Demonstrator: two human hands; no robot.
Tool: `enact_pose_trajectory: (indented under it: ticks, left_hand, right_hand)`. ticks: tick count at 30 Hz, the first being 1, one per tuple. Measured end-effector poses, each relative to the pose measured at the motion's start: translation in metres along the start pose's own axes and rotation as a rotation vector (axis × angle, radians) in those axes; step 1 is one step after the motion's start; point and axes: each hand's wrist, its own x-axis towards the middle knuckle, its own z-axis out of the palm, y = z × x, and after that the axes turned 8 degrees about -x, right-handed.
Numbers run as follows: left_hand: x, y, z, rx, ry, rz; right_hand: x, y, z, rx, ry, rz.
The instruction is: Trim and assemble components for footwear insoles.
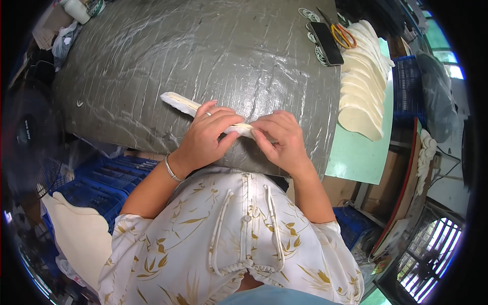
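Observation:
A narrow strip of cream fabric with fluffy white edges (181,103) lies slantwise over the plastic-covered table, its far end free on the left. My left hand (209,131) grips its middle, thumb on the near side and fingers curled over the top. At the strip's right end, my right hand (278,137) pinches it between thumb and fingers. Both hands are close together near the table's front edge. The fingers partly hide the strip, so its exact fold there cannot be made out.
Overlapping cream fabric pieces (362,96) lie on a pale green board (356,160) at the right. Beside them are a black phone (327,44), orange-handled scissors (343,36) and looped cords (308,14). Blue crates (96,185) and a large cream piece (84,236) sit lower left.

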Motion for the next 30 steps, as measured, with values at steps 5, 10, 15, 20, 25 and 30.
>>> enact_pose_trajectory:
  ticks: [5,10,15,20,25,30]
  left_hand:
    - [-0.002,-0.005,0.001,-0.006,0.026,0.006]
    - [-0.003,-0.005,0.001,-0.02,0.013,0.012]
    - [-0.003,-0.005,0.0,-0.026,0.009,0.024]
    - [-0.004,-0.006,0.0,-0.042,0.012,0.039]
    - [-0.005,-0.007,0.0,-0.037,0.019,0.034]
    - [-0.006,-0.005,0.0,-0.059,0.029,0.029]
  right_hand:
    - [0.002,-0.002,-0.005,0.043,-0.088,0.032]
    - [-0.002,0.002,-0.01,0.053,-0.097,0.03]
    - [0.0,0.001,-0.006,-0.03,-0.048,-0.04]
    - [-0.002,0.005,-0.001,-0.056,0.002,-0.035]
    - [0.006,-0.003,-0.008,0.033,-0.095,0.053]
    - [0.008,-0.006,-0.002,-0.028,-0.103,-0.022]
